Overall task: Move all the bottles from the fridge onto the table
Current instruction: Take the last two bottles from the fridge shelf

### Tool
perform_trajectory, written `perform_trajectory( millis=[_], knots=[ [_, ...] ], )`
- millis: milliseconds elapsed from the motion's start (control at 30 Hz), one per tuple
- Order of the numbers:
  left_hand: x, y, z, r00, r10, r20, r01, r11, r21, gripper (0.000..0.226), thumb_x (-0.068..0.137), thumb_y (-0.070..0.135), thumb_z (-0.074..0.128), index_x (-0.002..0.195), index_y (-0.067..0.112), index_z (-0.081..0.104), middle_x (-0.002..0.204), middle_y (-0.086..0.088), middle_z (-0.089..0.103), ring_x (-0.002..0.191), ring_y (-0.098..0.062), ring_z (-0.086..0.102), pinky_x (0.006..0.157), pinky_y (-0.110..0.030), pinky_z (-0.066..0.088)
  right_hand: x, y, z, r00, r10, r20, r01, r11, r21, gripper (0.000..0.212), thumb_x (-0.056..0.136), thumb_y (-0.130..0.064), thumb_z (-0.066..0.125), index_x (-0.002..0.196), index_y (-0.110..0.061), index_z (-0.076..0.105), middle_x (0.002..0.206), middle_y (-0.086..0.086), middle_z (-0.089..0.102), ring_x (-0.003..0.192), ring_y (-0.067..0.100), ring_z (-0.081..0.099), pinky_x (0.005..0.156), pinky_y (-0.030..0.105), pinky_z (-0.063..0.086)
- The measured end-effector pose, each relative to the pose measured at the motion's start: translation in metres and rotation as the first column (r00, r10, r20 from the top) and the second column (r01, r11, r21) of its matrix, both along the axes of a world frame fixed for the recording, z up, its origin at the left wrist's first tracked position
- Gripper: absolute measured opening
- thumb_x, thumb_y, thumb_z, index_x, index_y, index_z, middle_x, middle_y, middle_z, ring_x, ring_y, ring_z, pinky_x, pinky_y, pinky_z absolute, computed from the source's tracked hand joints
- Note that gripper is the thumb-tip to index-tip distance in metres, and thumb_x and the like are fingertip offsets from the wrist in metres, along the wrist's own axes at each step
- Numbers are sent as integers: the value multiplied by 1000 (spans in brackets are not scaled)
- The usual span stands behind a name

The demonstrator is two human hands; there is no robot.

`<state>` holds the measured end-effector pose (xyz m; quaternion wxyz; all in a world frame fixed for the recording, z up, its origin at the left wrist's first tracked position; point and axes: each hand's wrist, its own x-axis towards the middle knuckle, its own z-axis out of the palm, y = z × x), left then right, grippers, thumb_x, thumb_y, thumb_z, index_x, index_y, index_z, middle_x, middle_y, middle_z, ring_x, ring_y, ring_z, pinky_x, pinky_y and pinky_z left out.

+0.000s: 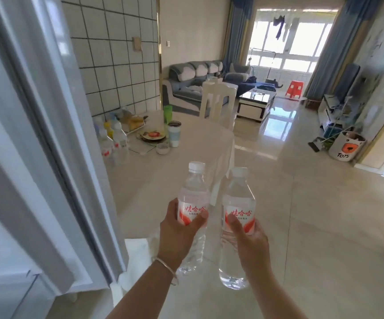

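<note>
Head view, looking forward and down. The left hand, at about 7 o'clock from the frame's centre, grips a clear water bottle around its red-and-white label, thumb across the front and fingers curled behind; a thin bracelet circles that wrist. The right hand, at about 5 o'clock, grips a second water bottle in the same manner, thumb lying on the label. Both bottles stand upright with white caps on, held side by side and just apart, in the air above the near end of the table and the glossy tiled floor. At 10 o'clock, along the table's left edge beside the tiled wall, stands a cluster of bottles, blurred, so their number cannot be told. Near them on the table are a stack of plates, a small bowl, a tumbler and a green cup. A white chair stands at the table's far end, at 12 o'clock. A white door panel fills the 9 o'clock side. A sofa, a coffee table and a red stool lie beyond, toward 1 o'clock.
</note>
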<state>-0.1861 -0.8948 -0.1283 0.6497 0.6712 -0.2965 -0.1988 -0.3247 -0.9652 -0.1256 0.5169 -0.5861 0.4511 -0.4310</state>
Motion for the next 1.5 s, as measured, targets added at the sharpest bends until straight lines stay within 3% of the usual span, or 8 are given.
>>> perform_trajectory(
  millis=[367,567,733,933,1133,1233,1400,1500],
  knots=[
    [124,-98,-40,917,398,-13,-397,916,61,33,70,34,79,95,33,58,82,16,71,69,7,64,59,-5,45,176,-155,-30,865,499,49,-500,866,5,28,67,-45,67,84,-23,60,79,-4,69,60,-2,64,53,10,47],
    [185,-117,-46,753,657,-32,-647,750,138,39,69,46,72,100,27,60,88,3,72,79,-11,68,66,-17,50,276,-195,-38,620,783,55,-783,612,113,70,50,-66,72,100,-19,60,90,7,72,83,27,70,78,50,55],
    [229,-114,-57,633,772,-52,-758,633,157,44,68,46,72,104,24,59,94,0,71,87,-20,68,80,-37,55,342,-198,-54,469,882,45,-874,457,166,67,52,-65,72,102,-21,59,94,6,71,86,24,69,81,52,54],
    [299,-109,-78,497,860,-111,-847,509,153,61,59,55,71,105,17,60,92,-1,71,87,-22,69,76,-35,56,434,-198,-81,352,933,-77,-914,361,184,84,37,-76,72,102,-24,56,93,-1,70,83,16,68,74,44,56],
    [376,-86,-94,478,869,-131,-844,495,205,56,68,28,82,114,12,55,104,-9,68,95,-28,66,85,-49,54,528,-191,-97,209,972,-106,-954,227,197,52,57,-40,85,95,-31,50,94,-6,66,82,5,65,66,21,50],
    [409,-75,-99,502,852,-149,-823,523,220,62,66,16,83,119,6,52,110,-15,66,99,-29,65,87,-52,53,568,-187,-101,119,987,-111,-970,140,199,63,56,-31,87,107,-26,52,101,-7,66,88,6,65,68,19,51],
    [441,-59,-113,560,817,-134,-765,573,294,64,58,6,87,114,14,57,101,1,68,91,-16,64,76,-26,55,613,-184,-115,5,990,-140,-977,35,211,80,49,-38,86,119,-27,50,112,-4,66,104,16,63,89,41,51],
    [449,-53,-118,621,773,-131,-708,624,329,74,52,7,89,116,17,54,105,1,65,92,-12,61,77,-25,55,624,-185,-125,-32,981,-191,-975,11,222,78,47,-41,84,116,-28,49,109,-5,65,103,17,62,89,41,51]
  ],
)
